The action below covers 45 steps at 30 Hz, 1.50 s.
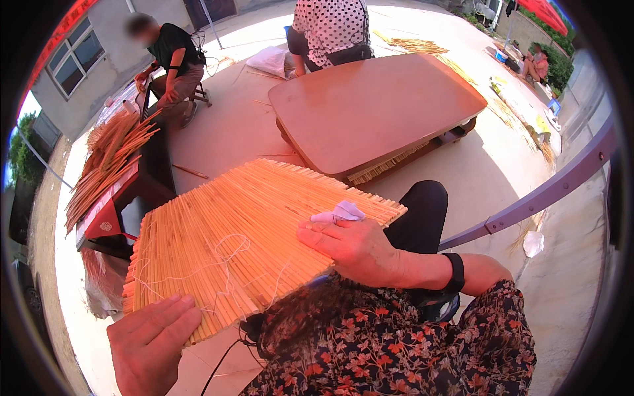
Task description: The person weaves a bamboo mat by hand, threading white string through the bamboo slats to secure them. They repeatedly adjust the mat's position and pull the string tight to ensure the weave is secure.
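A mat of straw-coloured stalks, laid side by side, is held tilted across my lap. Loose white thread trails over its surface. At the mat's near left corner, my left hand grips the edge, fingers on top and thumb hidden. My right hand holds the near right edge with its fingers pressed together on the stalks; its underside is out of sight. Beside those fingers is a small lilac piece of cloth or paper; whether it is wrapped on a finger or pinched cannot be told.
Ahead stands a low brown table with stalks beneath it. A pile of stalks rests on a dark box-like stand at left. Two people sit beyond, one in black, one in polka dots. A purple-grey metal bar curves along the right.
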Each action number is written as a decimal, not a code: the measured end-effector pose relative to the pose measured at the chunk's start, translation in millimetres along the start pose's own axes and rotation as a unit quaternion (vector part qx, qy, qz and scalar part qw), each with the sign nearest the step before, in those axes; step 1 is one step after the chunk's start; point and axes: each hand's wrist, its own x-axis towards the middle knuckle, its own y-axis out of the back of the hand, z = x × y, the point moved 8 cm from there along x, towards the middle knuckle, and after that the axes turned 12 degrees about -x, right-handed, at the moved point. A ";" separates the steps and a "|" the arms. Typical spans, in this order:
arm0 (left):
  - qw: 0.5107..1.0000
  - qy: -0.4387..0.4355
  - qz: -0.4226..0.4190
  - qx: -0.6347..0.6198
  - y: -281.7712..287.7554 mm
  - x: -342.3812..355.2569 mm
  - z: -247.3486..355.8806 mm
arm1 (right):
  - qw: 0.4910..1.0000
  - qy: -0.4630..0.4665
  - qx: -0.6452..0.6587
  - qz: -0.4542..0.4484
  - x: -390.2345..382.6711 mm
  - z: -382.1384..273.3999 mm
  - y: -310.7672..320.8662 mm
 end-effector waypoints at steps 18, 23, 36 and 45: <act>0.931 -0.027 -0.318 -0.178 -113.6 132.2 -115.1 | 0.931 -0.289 0.096 -0.199 -79.9 46.9 -74.9; 0.877 0.011 -0.411 -0.250 -176.5 182.6 -158.3 | 0.905 -0.349 0.106 -0.221 -85.1 75.8 -88.5; 0.811 0.042 -0.442 -0.381 -225.0 213.2 -207.1 | 0.837 -0.321 0.277 -0.346 -22.0 105.1 -88.9; 0.825 -0.032 -0.428 -0.367 -225.1 225.7 -210.9 | 0.958 -0.171 0.195 -0.123 91.5 116.6 -93.7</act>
